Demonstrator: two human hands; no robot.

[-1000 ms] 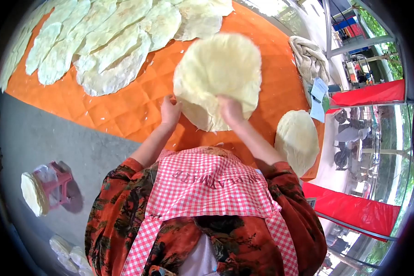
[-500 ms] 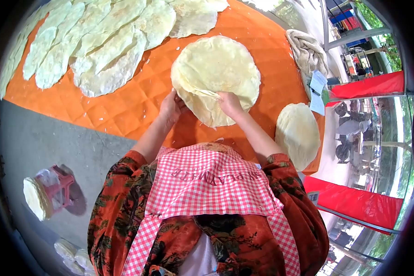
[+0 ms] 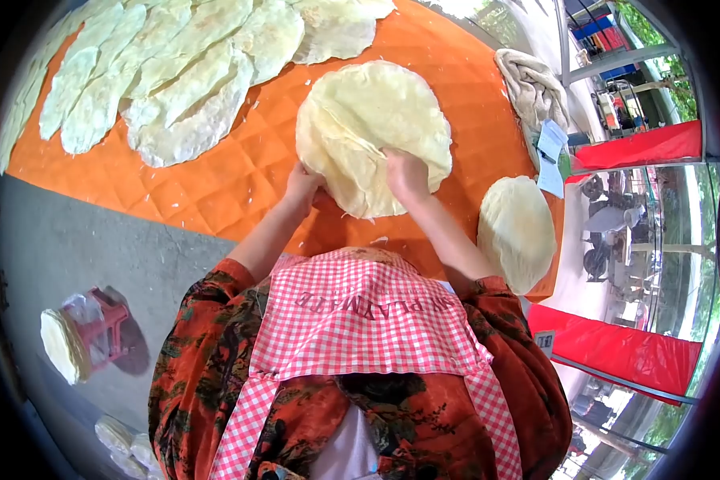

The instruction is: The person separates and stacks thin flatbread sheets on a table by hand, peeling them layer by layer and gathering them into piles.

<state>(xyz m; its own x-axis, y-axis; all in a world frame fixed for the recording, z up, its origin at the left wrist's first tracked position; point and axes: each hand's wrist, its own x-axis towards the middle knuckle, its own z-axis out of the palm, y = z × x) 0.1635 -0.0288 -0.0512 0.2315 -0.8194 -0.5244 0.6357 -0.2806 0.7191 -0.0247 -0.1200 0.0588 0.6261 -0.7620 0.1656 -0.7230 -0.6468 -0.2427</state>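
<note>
In front of me on the orange cloth [image 3: 216, 188] lies a stack of thin round flatbreads [image 3: 404, 100], pale and floury. My right hand [image 3: 406, 176] pinches the top flatbread [image 3: 348, 156], whose near part is lifted into a fold across the stack. At the stack's lower left edge, my left hand [image 3: 304, 188] is closed on the rim of a flatbread; its fingertips are partly hidden. How many layers that hand holds cannot be made out.
Overlapping flatbreads [image 3: 188, 64] spread over the table's far left. Another flatbread pile [image 3: 518, 232] lies to the right. A crumpled towel [image 3: 532, 88] and blue paper [image 3: 550, 156] sit along the right edge. On the floor at left, a pink stool [image 3: 108, 328] bears more flatbreads.
My right hand has moved slightly right and up, drawing the lifted fold of the top flatbread farther across the stack. My left hand stays at the lower left edge.
</note>
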